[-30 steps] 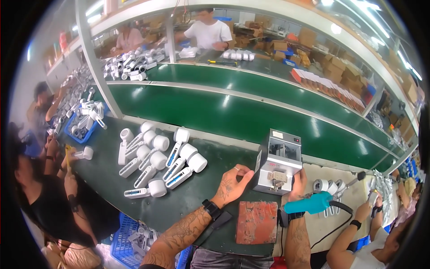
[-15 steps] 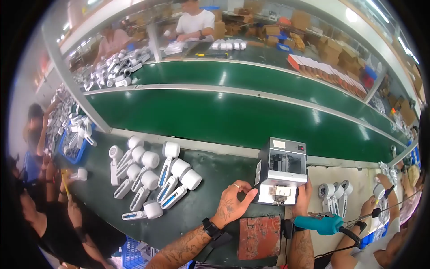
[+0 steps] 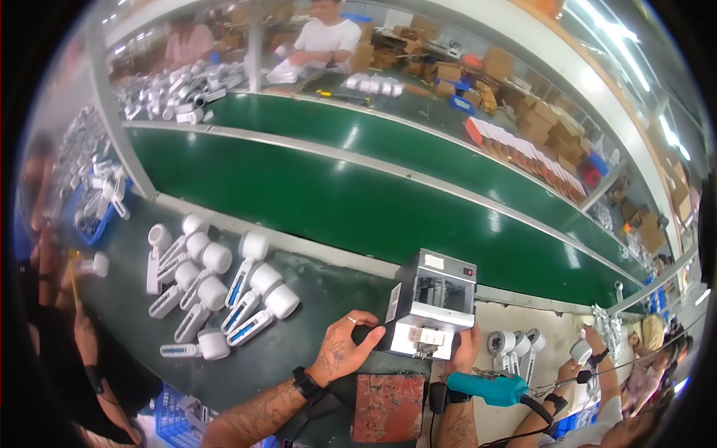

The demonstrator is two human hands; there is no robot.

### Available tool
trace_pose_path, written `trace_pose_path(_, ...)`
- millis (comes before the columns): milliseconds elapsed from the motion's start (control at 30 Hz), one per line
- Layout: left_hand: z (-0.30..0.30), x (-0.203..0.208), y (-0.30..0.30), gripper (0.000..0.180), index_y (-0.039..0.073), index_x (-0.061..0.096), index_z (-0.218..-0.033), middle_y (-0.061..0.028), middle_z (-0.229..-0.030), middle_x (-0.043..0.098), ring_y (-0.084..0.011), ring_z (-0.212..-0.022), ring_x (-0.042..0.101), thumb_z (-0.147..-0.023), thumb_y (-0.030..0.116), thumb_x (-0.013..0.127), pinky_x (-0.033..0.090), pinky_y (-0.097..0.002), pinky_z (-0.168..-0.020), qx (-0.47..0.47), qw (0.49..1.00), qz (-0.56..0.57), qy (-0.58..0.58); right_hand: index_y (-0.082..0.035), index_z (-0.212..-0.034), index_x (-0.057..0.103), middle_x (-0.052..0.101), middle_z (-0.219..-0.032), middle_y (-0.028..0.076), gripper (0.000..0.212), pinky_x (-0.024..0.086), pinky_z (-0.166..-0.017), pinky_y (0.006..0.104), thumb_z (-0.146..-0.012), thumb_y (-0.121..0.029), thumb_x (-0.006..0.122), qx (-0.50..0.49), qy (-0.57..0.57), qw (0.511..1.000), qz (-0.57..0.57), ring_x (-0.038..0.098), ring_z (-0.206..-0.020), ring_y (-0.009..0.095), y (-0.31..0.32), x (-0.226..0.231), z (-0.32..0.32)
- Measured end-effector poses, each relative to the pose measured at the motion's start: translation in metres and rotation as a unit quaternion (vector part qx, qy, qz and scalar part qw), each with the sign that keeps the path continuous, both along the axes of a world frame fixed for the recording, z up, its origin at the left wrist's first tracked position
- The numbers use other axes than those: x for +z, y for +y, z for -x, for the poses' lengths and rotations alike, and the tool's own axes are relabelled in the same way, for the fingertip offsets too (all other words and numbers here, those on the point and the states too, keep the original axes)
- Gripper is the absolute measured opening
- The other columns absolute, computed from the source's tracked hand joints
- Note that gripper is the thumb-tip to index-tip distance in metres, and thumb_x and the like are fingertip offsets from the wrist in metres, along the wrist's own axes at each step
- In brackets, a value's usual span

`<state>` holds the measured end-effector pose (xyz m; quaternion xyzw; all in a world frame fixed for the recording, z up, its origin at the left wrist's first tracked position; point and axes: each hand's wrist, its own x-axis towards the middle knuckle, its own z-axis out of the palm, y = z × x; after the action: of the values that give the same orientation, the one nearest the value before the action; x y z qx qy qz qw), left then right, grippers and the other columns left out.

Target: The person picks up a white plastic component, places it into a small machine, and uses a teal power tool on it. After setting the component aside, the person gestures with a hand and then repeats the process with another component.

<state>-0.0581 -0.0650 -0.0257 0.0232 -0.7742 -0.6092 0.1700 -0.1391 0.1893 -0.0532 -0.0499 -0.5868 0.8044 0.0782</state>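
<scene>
A box-shaped screw feeder (image 3: 435,287), grey and black with a see-through window and a bright metal front, stands on the dark green bench between my hands. My left hand (image 3: 343,349) is against its left side, thumb at the front edge and fingers bent beside it. My right hand (image 3: 466,349) grips its right side, with some fingers hidden by the machine. A teal electric screwdriver (image 3: 487,387) hangs over my right forearm, its black cable trailing right. Below the feeder lies a worn reddish plate (image 3: 388,408).
Several white handheld fans (image 3: 258,287) lie left of my hands; more white round-headed pieces (image 3: 520,343) lie right. A green conveyor belt (image 3: 321,201) runs behind a metal rail. Co-workers sit at both sides and across. A blue crate (image 3: 173,418) is at lower left.
My view has turned and tilted, so the bench and feeder appear farther left. Both hands keep their places on the feeder. At right, a co-worker's hands still handle a white piece.
</scene>
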Motion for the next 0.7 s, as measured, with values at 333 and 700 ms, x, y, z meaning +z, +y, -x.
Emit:
trace_pose_path(333,-0.001,0.003,0.001,0.023,-0.001,0.067,-0.096,-0.0117,-0.091,0.072,-0.022,-0.087,0.07,-0.095,0.021,0.073,0.055,-0.0338,-0.085,0.001,1.0,-0.005,-0.009,-0.001,-0.113,0.062,0.067,-0.097,0.008,0.026,0.052,-0.084,0.0323,-0.099,-0.023,0.062,0.121,-0.042,0.991,0.044,0.063,-0.086,0.017,0.046,0.008,0.007)
trace_pose_path(700,-0.016,-0.005,0.003,0.019,0.002,0.067,-0.099,-0.008,-0.088,0.071,-0.0176,-0.079,0.066,-0.096,0.02,0.072,0.053,-0.0307,-0.076,-0.003,1.0,0.005,0.003,0.004,-0.142,0.049,0.07,-0.113,0.02,0.074,0.047,-0.102,0.0455,-0.103,-0.059,0.046,0.019,0.149,0.98,-0.131,0.067,-0.108,0.033,-0.023,0.091,-0.143)
